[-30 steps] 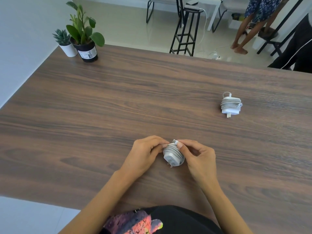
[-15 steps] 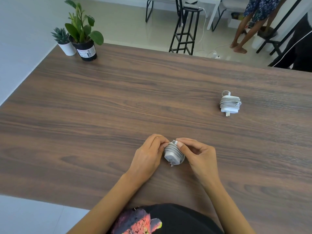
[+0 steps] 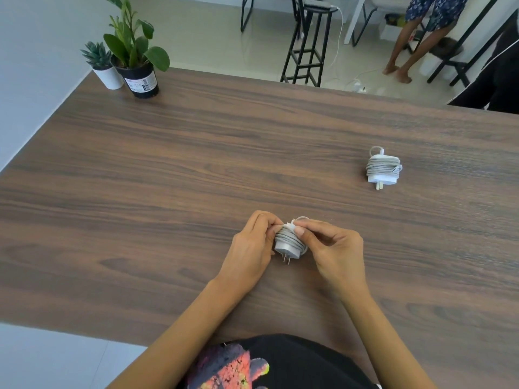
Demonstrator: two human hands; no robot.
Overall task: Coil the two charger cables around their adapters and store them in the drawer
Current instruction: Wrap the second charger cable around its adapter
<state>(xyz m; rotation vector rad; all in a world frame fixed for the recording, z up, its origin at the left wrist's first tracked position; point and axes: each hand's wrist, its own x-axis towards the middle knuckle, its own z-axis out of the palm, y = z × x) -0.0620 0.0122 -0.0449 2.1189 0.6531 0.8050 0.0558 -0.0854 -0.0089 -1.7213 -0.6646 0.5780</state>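
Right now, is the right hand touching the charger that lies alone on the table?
Apart. The head view shows the right hand at the near charger, with bare table between it and the far charger.

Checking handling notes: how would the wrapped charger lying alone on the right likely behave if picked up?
The wrapped charger probably lifts as one compact, rigid bundle, since its cable is wound tightly. The small loop at its far end might spring loose. Lying flat-sided on the table, it seems unlikely to roll.

The right hand [image 3: 335, 249] has pulled a small cable loop [image 3: 301, 219] above the adapter [image 3: 289, 244].
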